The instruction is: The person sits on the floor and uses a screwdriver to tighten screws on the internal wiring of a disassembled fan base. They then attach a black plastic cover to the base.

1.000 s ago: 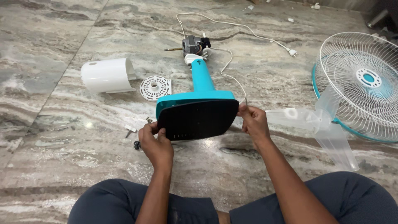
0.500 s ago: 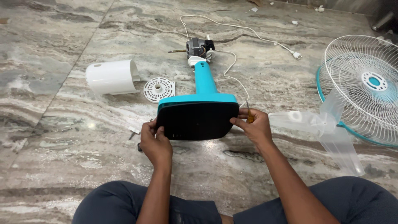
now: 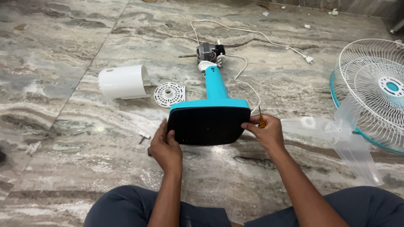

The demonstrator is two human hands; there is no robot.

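A teal fan stand lies on the marble floor with its black underside base [image 3: 208, 125] tipped up towards me. My left hand [image 3: 165, 148] grips the base's left edge. My right hand [image 3: 265, 131] holds the right edge and also pinches a small orange-handled screwdriver [image 3: 261, 119]. The teal neck [image 3: 215, 84] runs away from me to the bare motor [image 3: 209, 52], whose shaft points left.
A white motor cover [image 3: 123, 81] and a round white vented plate [image 3: 169, 94] lie to the left. A clear fan blade [image 3: 341, 136] and white wire grille [image 3: 374, 90] lie right. The white cord and plug [image 3: 308, 59] trail behind. Small parts [image 3: 144, 135] sit near my left hand.
The base has stayed upright between my hands. My hands have shifted slightly along its edges, and the view has drifted a little.
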